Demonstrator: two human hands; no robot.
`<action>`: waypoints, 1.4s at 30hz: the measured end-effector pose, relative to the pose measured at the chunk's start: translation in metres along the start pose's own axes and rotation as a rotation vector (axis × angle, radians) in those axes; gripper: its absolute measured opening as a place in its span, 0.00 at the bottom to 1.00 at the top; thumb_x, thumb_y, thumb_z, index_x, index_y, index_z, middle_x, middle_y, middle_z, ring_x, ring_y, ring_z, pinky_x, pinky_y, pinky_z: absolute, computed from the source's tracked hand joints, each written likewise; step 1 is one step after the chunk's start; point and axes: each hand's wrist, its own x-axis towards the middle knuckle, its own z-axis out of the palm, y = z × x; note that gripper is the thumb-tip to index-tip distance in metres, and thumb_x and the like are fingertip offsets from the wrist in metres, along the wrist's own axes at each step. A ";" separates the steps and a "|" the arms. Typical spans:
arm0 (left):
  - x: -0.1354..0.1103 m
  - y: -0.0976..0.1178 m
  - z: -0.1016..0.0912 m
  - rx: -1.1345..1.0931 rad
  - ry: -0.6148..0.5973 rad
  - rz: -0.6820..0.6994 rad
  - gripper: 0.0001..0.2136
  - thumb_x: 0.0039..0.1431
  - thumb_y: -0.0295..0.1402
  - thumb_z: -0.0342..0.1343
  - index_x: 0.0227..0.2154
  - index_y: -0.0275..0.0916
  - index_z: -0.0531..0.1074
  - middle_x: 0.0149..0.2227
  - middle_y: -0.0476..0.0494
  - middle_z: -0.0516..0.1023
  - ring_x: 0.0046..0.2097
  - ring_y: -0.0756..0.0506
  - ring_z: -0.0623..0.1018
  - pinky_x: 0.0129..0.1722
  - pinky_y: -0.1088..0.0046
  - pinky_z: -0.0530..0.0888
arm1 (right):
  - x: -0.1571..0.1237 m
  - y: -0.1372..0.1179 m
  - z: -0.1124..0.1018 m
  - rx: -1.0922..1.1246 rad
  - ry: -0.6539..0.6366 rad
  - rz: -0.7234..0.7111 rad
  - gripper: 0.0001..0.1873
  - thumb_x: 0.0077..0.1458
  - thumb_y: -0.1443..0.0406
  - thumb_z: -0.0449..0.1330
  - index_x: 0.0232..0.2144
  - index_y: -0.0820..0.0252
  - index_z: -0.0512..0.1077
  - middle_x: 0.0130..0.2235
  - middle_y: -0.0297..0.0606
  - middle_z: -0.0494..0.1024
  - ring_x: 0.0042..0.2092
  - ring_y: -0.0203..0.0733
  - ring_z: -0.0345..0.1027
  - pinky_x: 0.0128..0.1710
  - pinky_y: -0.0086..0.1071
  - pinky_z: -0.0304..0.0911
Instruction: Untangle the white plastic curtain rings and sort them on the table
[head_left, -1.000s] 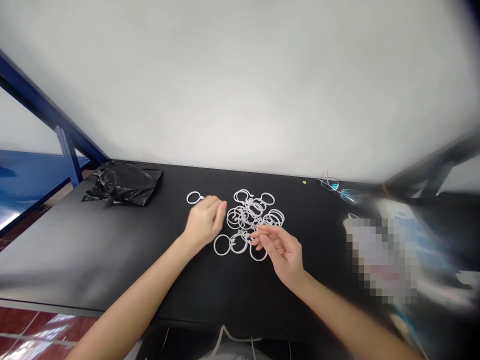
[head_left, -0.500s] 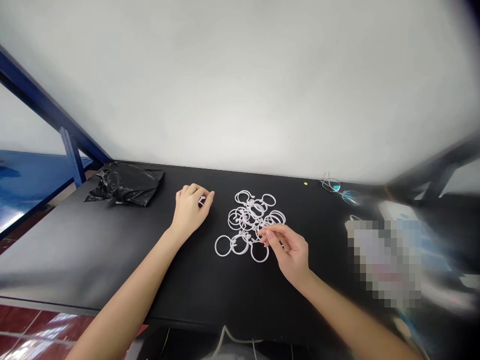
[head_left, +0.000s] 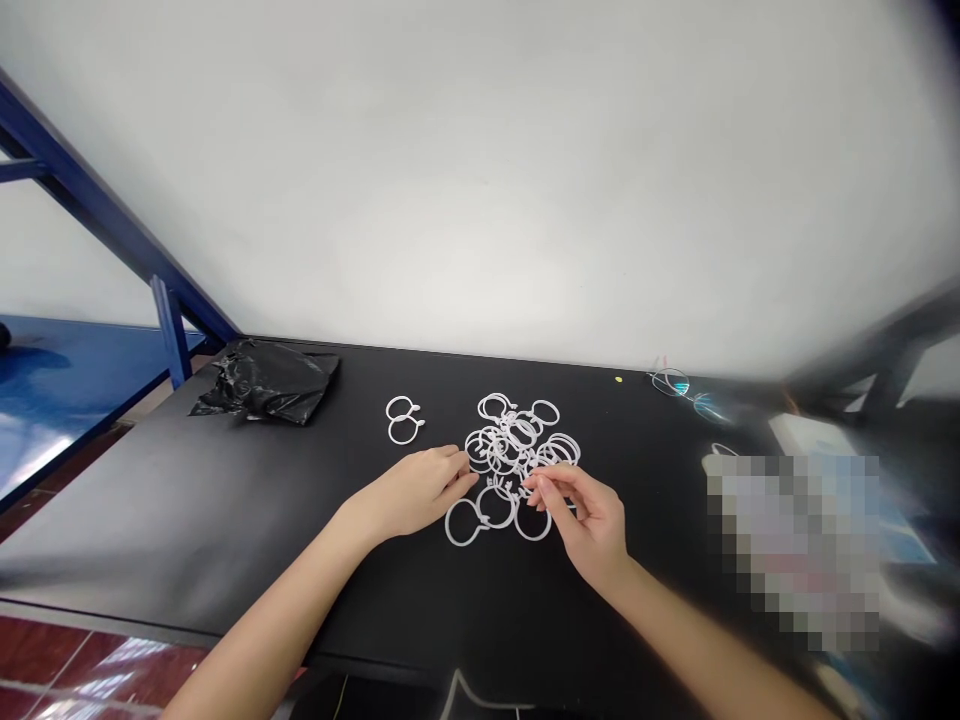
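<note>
A loose pile of white plastic rings point(head_left: 504, 450) with small clasps lies on the black table point(head_left: 420, 620). At the pile's left edge is my left hand point(head_left: 416, 490), palm down, thumb a little apart from the bent fingers; no ring shows in its grasp. My right hand point(head_left: 589, 515) is closed in a pinch at the pile's lower right, thumb and index fingertips on a white ring point(head_left: 533, 538). Two more white rings point(head_left: 403, 430) lie apart from the pile, one overlapping the other, beyond my left hand.
A crumpled black plastic bag point(head_left: 274, 382) lies at the back left. Eyeglasses point(head_left: 670, 383) rest near the wall point(head_left: 480, 180) at the back right. Blurred packages point(head_left: 817, 440), partly pixelated, are on the right. A blue metal frame point(head_left: 135, 230) rises on the left.
My left hand has moved from the far left toward me and right, to the pile's edge, uncovering the two separate rings. My right hand stays by the pile; the view has shifted slightly.
</note>
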 end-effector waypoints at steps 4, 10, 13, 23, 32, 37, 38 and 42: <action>-0.006 0.002 -0.009 -0.138 -0.068 0.018 0.13 0.66 0.42 0.49 0.30 0.38 0.68 0.32 0.49 0.71 0.31 0.49 0.72 0.30 0.74 0.66 | -0.001 0.000 0.001 -0.010 -0.019 -0.025 0.07 0.60 0.70 0.58 0.39 0.56 0.75 0.33 0.36 0.81 0.29 0.37 0.75 0.30 0.31 0.74; -0.006 -0.004 -0.014 -0.198 -0.154 0.018 0.06 0.60 0.35 0.55 0.32 0.37 0.71 0.35 0.47 0.72 0.33 0.50 0.72 0.31 0.76 0.68 | -0.001 -0.004 0.001 -0.010 -0.023 -0.094 0.08 0.60 0.72 0.57 0.38 0.57 0.74 0.33 0.36 0.80 0.28 0.36 0.75 0.29 0.30 0.74; -0.001 -0.008 -0.016 -0.287 -0.138 0.026 0.06 0.61 0.31 0.53 0.30 0.36 0.71 0.31 0.48 0.74 0.31 0.51 0.73 0.30 0.76 0.69 | 0.000 -0.007 0.001 -0.019 -0.021 -0.123 0.09 0.59 0.73 0.57 0.38 0.57 0.74 0.32 0.35 0.80 0.27 0.35 0.75 0.29 0.30 0.74; 0.007 0.016 0.002 -0.581 0.158 0.063 0.09 0.62 0.36 0.56 0.33 0.36 0.78 0.28 0.46 0.79 0.28 0.51 0.76 0.28 0.78 0.71 | -0.005 -0.013 0.006 -0.098 -0.083 -0.140 0.13 0.57 0.69 0.61 0.45 0.56 0.72 0.34 0.36 0.79 0.31 0.37 0.76 0.30 0.30 0.75; 0.009 0.020 0.012 -0.657 0.292 0.070 0.10 0.61 0.36 0.58 0.32 0.35 0.79 0.27 0.46 0.76 0.25 0.53 0.71 0.23 0.79 0.67 | -0.002 -0.011 0.000 -0.072 -0.108 -0.152 0.07 0.58 0.72 0.60 0.38 0.56 0.74 0.32 0.35 0.78 0.30 0.37 0.74 0.29 0.30 0.75; 0.004 0.035 0.021 -0.631 0.382 0.145 0.13 0.67 0.38 0.49 0.43 0.35 0.75 0.38 0.40 0.75 0.31 0.50 0.75 0.27 0.75 0.74 | -0.003 -0.013 0.007 -0.056 -0.015 -0.265 0.10 0.55 0.75 0.61 0.34 0.56 0.75 0.32 0.37 0.80 0.33 0.41 0.76 0.32 0.33 0.74; 0.003 0.038 0.025 -0.550 0.404 0.199 0.14 0.67 0.38 0.47 0.45 0.35 0.73 0.40 0.39 0.75 0.32 0.50 0.75 0.28 0.74 0.74 | -0.003 -0.013 0.008 -0.051 -0.007 -0.288 0.10 0.54 0.75 0.62 0.34 0.56 0.75 0.32 0.37 0.81 0.33 0.41 0.77 0.33 0.33 0.75; 0.002 0.042 0.041 -0.241 0.471 0.363 0.15 0.69 0.39 0.42 0.40 0.36 0.70 0.33 0.42 0.73 0.31 0.49 0.72 0.26 0.76 0.71 | -0.005 -0.015 0.011 -0.053 -0.014 -0.338 0.09 0.55 0.72 0.63 0.37 0.54 0.77 0.31 0.35 0.82 0.30 0.41 0.78 0.30 0.32 0.75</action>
